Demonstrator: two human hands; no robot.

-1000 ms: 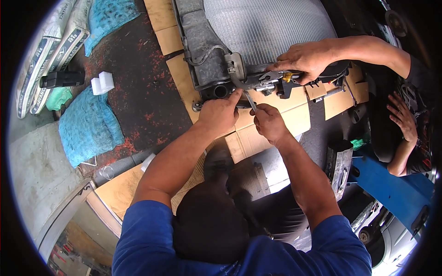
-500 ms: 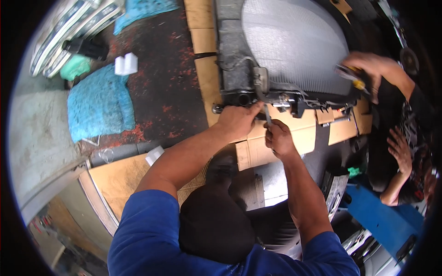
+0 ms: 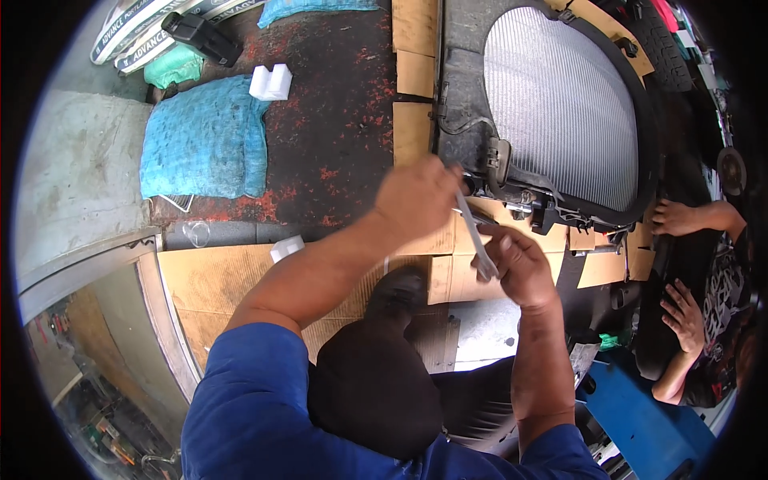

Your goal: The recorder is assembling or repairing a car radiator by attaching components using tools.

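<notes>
Brown cardboard [image 3: 444,280] lies beneath the right grip [image 3: 522,260], the dark, red-flecked floor [image 3: 328,128] beyond to its left. That grip holds the lower end of a slim silver wrench [image 3: 470,226] slanting up to the blurred left grip [image 3: 416,200], whose hold I cannot tell; ahead lies a finely ribbed, silver panel [image 3: 560,108].
</notes>
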